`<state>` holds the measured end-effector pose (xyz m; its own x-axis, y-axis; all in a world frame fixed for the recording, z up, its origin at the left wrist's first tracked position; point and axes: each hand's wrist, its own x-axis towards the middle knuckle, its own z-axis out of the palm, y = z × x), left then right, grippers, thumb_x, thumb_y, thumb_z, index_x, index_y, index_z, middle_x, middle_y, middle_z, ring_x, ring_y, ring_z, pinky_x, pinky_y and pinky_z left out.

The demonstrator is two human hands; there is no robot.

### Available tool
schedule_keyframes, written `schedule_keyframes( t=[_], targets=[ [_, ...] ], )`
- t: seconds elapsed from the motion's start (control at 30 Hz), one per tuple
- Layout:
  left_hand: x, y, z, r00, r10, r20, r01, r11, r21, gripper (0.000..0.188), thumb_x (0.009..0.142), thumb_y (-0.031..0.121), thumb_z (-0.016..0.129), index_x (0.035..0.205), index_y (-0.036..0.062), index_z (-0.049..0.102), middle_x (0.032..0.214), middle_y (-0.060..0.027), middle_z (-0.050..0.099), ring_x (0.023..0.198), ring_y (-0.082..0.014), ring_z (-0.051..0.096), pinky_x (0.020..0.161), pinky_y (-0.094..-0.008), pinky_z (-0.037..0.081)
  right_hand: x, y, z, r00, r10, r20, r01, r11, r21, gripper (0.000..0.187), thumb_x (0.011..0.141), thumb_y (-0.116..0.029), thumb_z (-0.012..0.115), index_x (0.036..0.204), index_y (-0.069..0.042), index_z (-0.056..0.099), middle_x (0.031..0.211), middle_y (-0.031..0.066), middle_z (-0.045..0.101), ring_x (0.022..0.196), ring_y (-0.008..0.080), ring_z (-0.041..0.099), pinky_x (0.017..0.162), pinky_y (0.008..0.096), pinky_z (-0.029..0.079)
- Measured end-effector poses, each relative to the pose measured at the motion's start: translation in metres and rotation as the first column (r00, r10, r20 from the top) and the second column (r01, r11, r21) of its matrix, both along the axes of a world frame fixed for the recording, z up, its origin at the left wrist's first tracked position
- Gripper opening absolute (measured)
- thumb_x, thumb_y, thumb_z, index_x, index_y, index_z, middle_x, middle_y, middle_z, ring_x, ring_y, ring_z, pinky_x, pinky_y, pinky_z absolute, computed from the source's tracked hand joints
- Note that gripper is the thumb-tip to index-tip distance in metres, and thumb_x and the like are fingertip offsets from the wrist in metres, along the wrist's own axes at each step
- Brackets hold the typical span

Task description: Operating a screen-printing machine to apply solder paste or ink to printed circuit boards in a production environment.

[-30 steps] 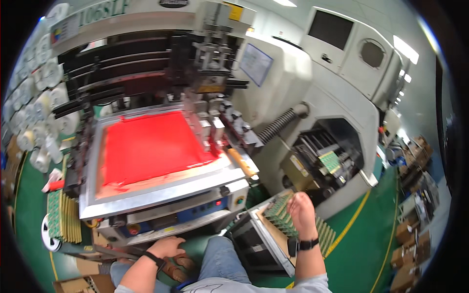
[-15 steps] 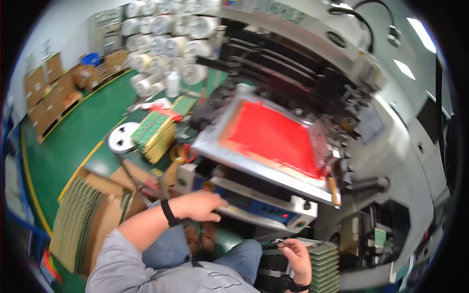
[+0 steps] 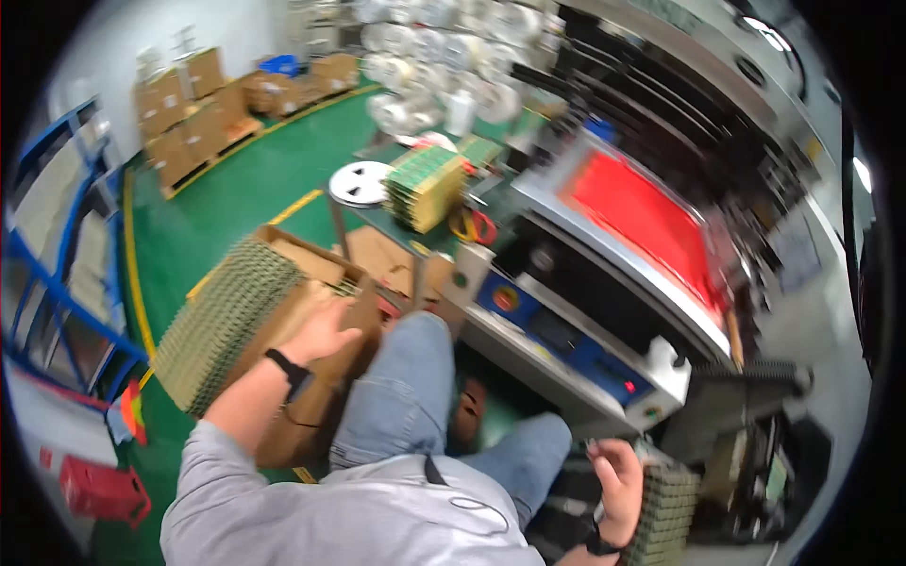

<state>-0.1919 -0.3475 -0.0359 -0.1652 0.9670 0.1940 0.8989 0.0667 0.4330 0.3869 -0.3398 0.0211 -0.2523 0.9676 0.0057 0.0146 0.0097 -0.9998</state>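
My left hand (image 3: 323, 332) is over the open cardboard box (image 3: 326, 401), fingers stretched and thumb apart, with nothing visible in it. Packed upright in that box, just left of the hand, is a long row of thin green-edged boards (image 3: 229, 316). My right hand (image 3: 618, 481) is held low at the right, thumb and finger curled together; whatever they pinch is too small to make out. Beside it rises another stack of green-edged boards (image 3: 668, 514), partly hidden by the hand.
Ahead to the right stands a printing machine with a red-coated screen frame (image 3: 651, 222) and a blue control panel (image 3: 557, 340). A side table holds a board stack (image 3: 425, 189), a white reel (image 3: 360, 182) and tape rolls (image 3: 472, 226). A blue rack (image 3: 71, 274) is at far left.
My left hand has moved from the machine's front edge leftward to the box of boards. The view has turned left. My right hand stays low by the right stack.
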Motion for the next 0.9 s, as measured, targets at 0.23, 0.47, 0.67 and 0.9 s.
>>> schedule_keyframes(
  t=[0.23, 0.47, 0.67, 0.9],
  targets=[
    [0.004, 0.007, -0.011, 0.999, -0.041, -0.003, 0.040, 0.983, -0.179, 0.041, 0.087, 0.016, 0.068, 0.126, 0.0035, 0.059, 0.125, -0.0211, 0.059, 0.120, -0.0375, 0.055, 0.105, -0.0420, 0.044, 0.026, -0.050, -0.028, 0.994, -0.078, -0.076, 0.075, 0.996, -0.050, 0.026, 0.093, -0.004, 0.063, 0.118, 0.002, 0.059, 0.110, 0.0105, 0.069, 0.104, 0.0179, 0.064, 0.095, 0.0330, 0.050],
    [0.008, 0.020, -0.027, 0.999, -0.023, 0.037, 0.028, 0.989, -0.143, 0.029, 0.087, 0.012, 0.066, 0.114, 0.0025, 0.065, 0.119, -0.0199, 0.062, 0.113, -0.0372, 0.058, 0.101, -0.0413, 0.046, 0.049, -0.062, -0.054, 0.990, -0.092, -0.107, 0.085, 0.994, -0.064, 0.026, 0.093, -0.003, 0.062, 0.118, 0.002, 0.059, 0.109, 0.0104, 0.068, 0.103, 0.0184, 0.065, 0.097, 0.0340, 0.051],
    [-0.009, 0.025, -0.049, 0.999, -0.048, 0.012, 0.049, 0.991, -0.126, 0.024, 0.085, 0.008, 0.062, 0.108, 0.0012, 0.067, 0.110, -0.0201, 0.065, 0.108, -0.0369, 0.060, 0.098, -0.0410, 0.048, 0.056, -0.066, -0.055, 0.985, -0.072, -0.159, 0.068, 0.997, -0.031, 0.026, 0.093, -0.003, 0.062, 0.118, 0.001, 0.059, 0.108, 0.0096, 0.069, 0.103, 0.0180, 0.065, 0.096, 0.0335, 0.051],
    [0.005, 0.028, -0.039, 0.997, -0.073, 0.000, 0.073, 0.992, -0.107, 0.020, 0.084, 0.006, 0.060, 0.103, 0.0009, 0.068, 0.102, -0.0200, 0.067, 0.105, -0.0370, 0.061, 0.096, -0.0411, 0.048, 0.072, -0.083, -0.068, 0.973, -0.143, -0.180, 0.135, 0.989, -0.052, 0.025, 0.094, -0.002, 0.063, 0.119, 0.000, 0.060, 0.110, 0.0079, 0.068, 0.103, 0.0147, 0.063, 0.093, 0.0286, 0.048]
  ],
)
